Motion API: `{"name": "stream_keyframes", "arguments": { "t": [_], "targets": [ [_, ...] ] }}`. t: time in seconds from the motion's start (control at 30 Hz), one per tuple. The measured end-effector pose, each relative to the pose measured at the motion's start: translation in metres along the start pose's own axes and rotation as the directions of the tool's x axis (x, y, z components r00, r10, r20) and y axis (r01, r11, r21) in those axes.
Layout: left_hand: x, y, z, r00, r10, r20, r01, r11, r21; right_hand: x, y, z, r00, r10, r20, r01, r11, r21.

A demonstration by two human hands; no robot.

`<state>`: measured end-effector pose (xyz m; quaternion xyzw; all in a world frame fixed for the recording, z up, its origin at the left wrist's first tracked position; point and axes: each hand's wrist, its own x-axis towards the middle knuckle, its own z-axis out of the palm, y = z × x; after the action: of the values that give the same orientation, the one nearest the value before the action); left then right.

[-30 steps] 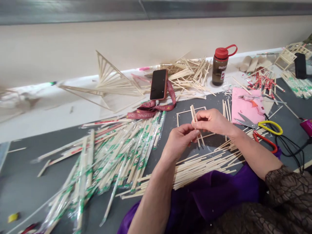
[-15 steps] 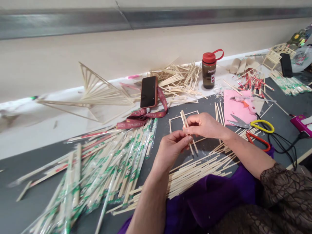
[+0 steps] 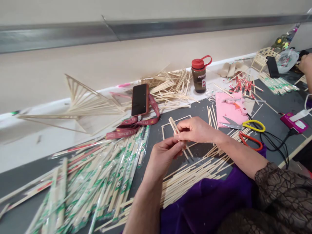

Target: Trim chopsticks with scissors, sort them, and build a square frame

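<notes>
Both hands meet over the grey table, pinching a few thin wooden chopsticks [image 3: 172, 123] that slant between them. My left hand [image 3: 163, 154] is closed on their lower part, and my right hand [image 3: 196, 129] grips them from the right, just above. My fingers hide the middle of the sticks. Beneath lies a square outline of joined sticks [image 3: 163, 132], partly covered by the hands. Loose chopsticks [image 3: 185, 187] lie in a layer nearer my body. To the left are chopsticks in green-printed clear wrappers [image 3: 119, 169].
Scissors [image 3: 262, 123] and a pink glue gun [image 3: 240, 105] on pink sheeting [image 3: 222, 112] lie right. Behind are a phone [image 3: 139, 99], a red-lidded bottle [image 3: 200, 79], piled sticks [image 3: 170, 86] and a fan-shaped stick structure [image 3: 78, 97]. Another person's hand [image 3: 306, 66] shows far right, beyond a purple power strip [image 3: 292, 125].
The view has turned slightly right, so the scene sits farther left. Another person's hand has appeared at the right edge. Both my hands keep their grip on the chopsticks.
</notes>
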<state>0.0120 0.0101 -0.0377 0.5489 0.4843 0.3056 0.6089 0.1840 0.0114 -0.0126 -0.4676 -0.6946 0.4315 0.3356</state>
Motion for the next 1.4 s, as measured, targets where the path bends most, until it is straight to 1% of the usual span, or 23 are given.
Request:
{"name": "stream_keyframes", "arguments": {
  "t": [0.33, 0.53, 0.73, 1.03, 1.23, 1.4],
  "targets": [
    [0.0024, -0.0038, -0.0004, 1.000, 0.000, 0.003, 0.000, 1.000, -0.016, 0.0011, 0.0003, 0.0006, 1.000, -0.024, -0.004, 0.023, 0.998, -0.056],
    [0.0018, -0.0051, 0.0004, 1.000, -0.017, -0.018, 0.017, 1.000, -0.008, 0.0022, 0.0014, 0.0030, 1.000, -0.026, -0.003, 0.026, 0.997, -0.068],
    [0.0009, -0.0048, 0.0011, 1.000, -0.013, -0.022, 0.013, 1.000, -0.006, 0.0013, 0.0001, 0.0024, 1.000, -0.014, 0.001, 0.014, 0.998, -0.062],
    [0.0013, -0.0045, 0.0011, 0.999, -0.023, -0.022, 0.023, 1.000, -0.007, 0.0016, 0.0011, 0.0025, 1.000, -0.030, -0.005, 0.030, 0.997, -0.074],
    [0.0006, -0.0020, 0.0028, 0.999, -0.031, -0.036, 0.031, 0.999, -0.004, 0.0029, 0.0026, 0.0029, 1.000, -0.030, -0.002, 0.030, 0.994, -0.110],
    [0.0024, -0.0039, 0.0027, 0.999, -0.038, -0.025, 0.038, 0.999, -0.007, 0.0049, 0.0048, 0.0042, 0.999, -0.040, -0.008, 0.038, 0.986, -0.165]
  ]
}}
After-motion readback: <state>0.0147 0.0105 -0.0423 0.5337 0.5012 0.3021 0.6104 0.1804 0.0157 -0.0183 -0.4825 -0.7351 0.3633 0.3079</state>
